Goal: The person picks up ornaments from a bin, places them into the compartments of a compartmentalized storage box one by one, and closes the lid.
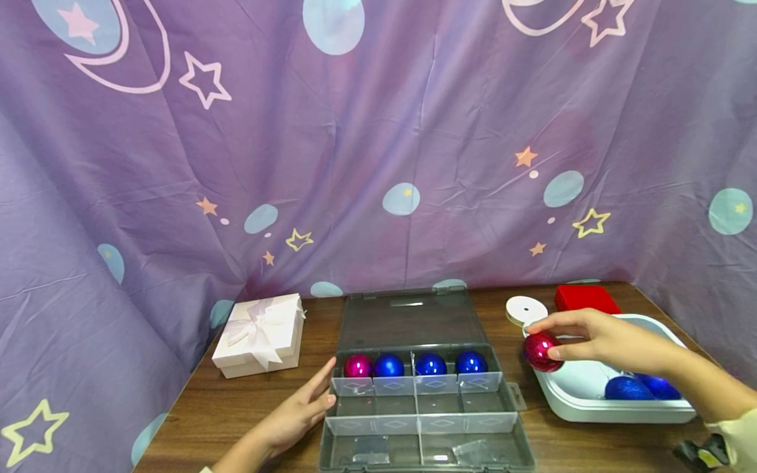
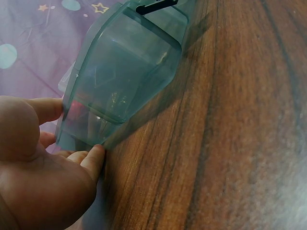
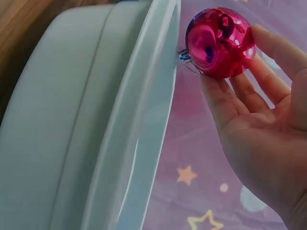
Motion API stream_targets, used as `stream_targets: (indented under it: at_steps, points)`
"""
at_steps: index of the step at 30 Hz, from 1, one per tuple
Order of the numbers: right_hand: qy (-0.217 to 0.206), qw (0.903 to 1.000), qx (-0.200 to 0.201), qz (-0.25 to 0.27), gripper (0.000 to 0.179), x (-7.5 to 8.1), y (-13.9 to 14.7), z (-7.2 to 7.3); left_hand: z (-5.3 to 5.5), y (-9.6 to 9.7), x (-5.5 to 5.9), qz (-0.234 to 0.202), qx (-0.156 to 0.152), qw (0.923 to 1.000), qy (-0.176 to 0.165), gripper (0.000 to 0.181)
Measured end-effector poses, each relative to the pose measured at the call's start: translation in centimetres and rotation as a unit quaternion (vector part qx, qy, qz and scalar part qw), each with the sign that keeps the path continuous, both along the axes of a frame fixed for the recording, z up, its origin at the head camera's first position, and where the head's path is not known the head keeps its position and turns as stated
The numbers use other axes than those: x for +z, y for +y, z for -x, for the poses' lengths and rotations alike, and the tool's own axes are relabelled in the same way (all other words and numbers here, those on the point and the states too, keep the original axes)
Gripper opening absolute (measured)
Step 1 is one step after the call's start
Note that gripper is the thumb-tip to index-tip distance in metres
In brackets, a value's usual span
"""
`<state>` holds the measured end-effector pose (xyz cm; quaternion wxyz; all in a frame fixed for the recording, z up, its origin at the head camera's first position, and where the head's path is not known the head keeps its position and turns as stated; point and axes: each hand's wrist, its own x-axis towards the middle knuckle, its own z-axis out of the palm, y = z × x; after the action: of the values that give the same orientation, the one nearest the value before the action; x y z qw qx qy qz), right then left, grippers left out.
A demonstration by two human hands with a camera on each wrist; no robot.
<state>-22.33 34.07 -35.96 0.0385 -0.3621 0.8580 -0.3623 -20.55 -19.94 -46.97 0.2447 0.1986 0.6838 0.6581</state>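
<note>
My right hand [image 1: 597, 338] pinches a shiny magenta bauble [image 1: 542, 351] above the left rim of a white tub [image 1: 591, 410]. In the right wrist view the bauble's silver cap and wire loop point toward the tub. With its fingers against the left side of a grey see-through divided box [image 1: 369, 404], my left hand [image 1: 296, 420] touches the box wall. The box lies with its lid [image 1: 408, 322] folded back. Its far row holds one magenta ball [image 1: 358, 366] at the left, then blue balls [image 1: 389, 366], one per compartment.
Blue balls [image 1: 628, 387] lie in the tub. Behind it are a red box [image 1: 585, 299] and a white ribbon spool [image 1: 525, 309]. A white gift box [image 1: 260, 335] with a bow stands at the left. Small clear plastic pieces [image 1: 473, 453] lie in the divided box's near row.
</note>
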Motion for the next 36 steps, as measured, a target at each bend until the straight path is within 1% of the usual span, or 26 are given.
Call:
stream_targets:
  at_steps: [6,8,9,13,15,18,22,25,29,36]
  points:
    - [-0.035,0.9977,0.039,0.043,0.039,-0.2,-2.3,0.3,0.0,0.0,0.0,0.000,0.000,1.0000,0.002,0.078]
    - [-0.036,0.9973,0.045,0.046,0.039,-0.3,-3.1,0.4,0.0,0.0,0.0,0.000,0.000,1.0000,0.001,0.078]
    - [-0.045,0.9967,0.047,0.050,0.039,-0.4,-3.5,0.3,0.0,0.0,0.0,0.000,0.001,1.0000,0.001,0.078]
    - [-0.089,0.9941,0.029,0.054,0.040,-0.4,-5.1,0.2,0.0,0.0,0.0,0.001,0.000,1.0000,0.000,0.077]
    - [-0.116,0.9911,0.021,0.062,0.041,-0.5,-5.9,0.1,0.0,-0.1,0.0,0.001,0.000,1.0000,0.000,0.077]
    - [-0.130,0.9878,0.030,0.080,0.041,-0.6,-7.2,0.1,0.0,-0.1,0.0,0.001,-0.001,1.0000,0.000,0.078]
    - [-0.136,0.9832,0.059,0.106,0.040,-0.8,-8.8,0.2,0.1,0.0,-0.1,-0.001,-0.002,1.0000,0.001,0.078]
    - [-0.129,0.9831,0.068,0.110,0.040,-1.0,-10.0,0.3,0.1,0.0,0.0,-0.001,-0.001,1.0000,0.002,0.078]
    - [-0.122,0.9844,0.067,0.108,0.040,-1.3,-11.5,0.4,0.1,0.0,0.0,0.001,0.001,1.0000,0.003,0.079]
    - [-0.144,0.9812,0.063,0.112,0.042,-1.9,-14.2,0.4,0.0,0.0,0.0,0.003,0.001,1.0000,0.003,0.078]
